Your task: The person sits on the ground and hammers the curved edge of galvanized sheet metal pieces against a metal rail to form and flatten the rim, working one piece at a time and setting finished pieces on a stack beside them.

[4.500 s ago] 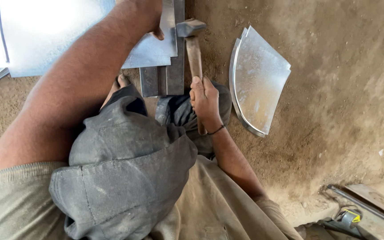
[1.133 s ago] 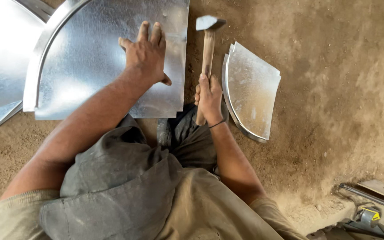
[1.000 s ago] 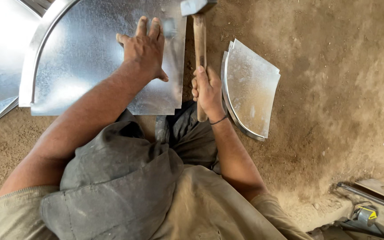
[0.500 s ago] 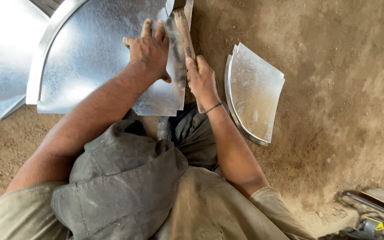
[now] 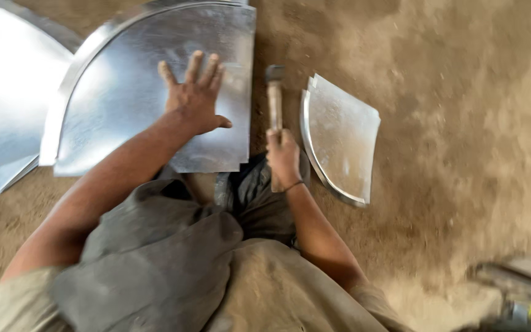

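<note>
We are pressing our left hand (image 5: 193, 98), fingers spread flat, on the curved-edged metal sheet (image 5: 124, 104) lying on the dirt floor (image 5: 462, 123). Our right hand (image 5: 283, 157) is gripping the hammer (image 5: 275, 98) by its wooden handle, just beside a smaller metal piece (image 5: 342, 141).

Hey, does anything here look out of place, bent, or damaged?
Nothing stands out. The left hand lies flat on the curved metal sheet, the right hand grips the hammer, and a smaller sheet lies alongside.
</note>
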